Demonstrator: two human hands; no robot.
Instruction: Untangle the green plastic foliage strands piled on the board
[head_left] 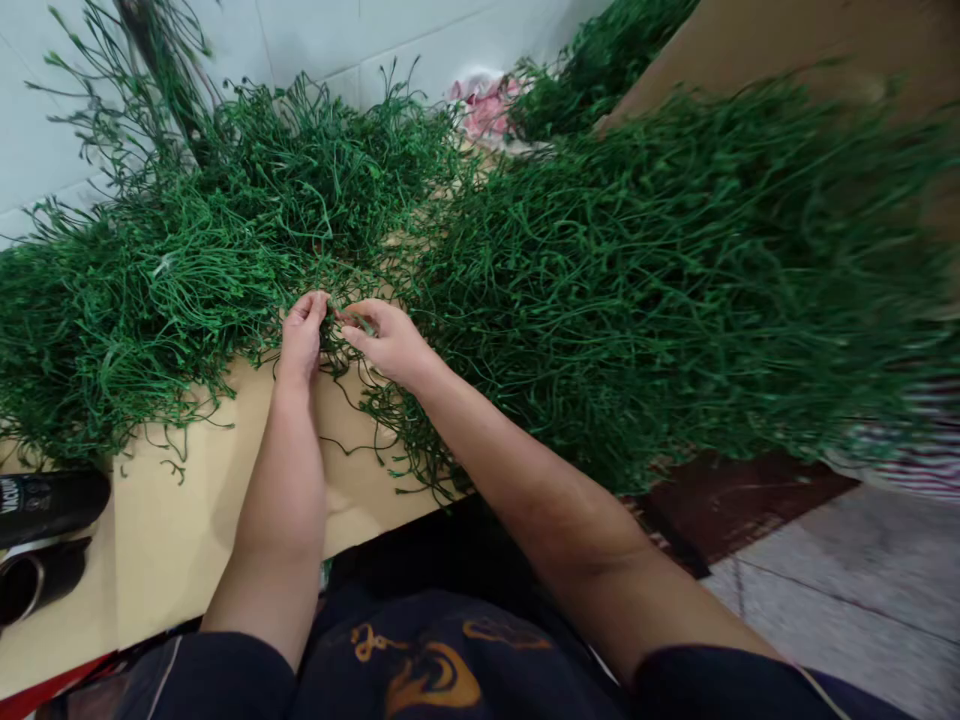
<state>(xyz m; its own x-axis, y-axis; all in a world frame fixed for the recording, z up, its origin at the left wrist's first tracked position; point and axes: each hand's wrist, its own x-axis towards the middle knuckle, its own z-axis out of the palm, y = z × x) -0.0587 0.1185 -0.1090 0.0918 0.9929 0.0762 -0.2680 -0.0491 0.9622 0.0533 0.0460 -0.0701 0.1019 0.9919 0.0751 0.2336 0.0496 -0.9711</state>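
My left hand (303, 328) is closed in a pinch at the edge of the greenery, with a thin green stem at its fingertips. Just beside it, my right hand (388, 340) has its thumb and fingers curled together around a bit of green stem. The fingertips of the two hands almost meet. Loose dark green stems hang and lie below them on the table. A big heap of thin green stems with small budded tips (645, 270) spreads to the right of my hands. Another pile of the same stems (187, 250) lies to the left, against the wall.
The pale yellow tabletop (180, 540) runs along the front. At its left edge lie a black bottle (52, 505) and a dark open cup (41, 580). A pink and white cloth (487, 108) sits at the back. Brown cardboard (750, 50) leans at the back right. Tiled floor (862, 560) shows lower right.
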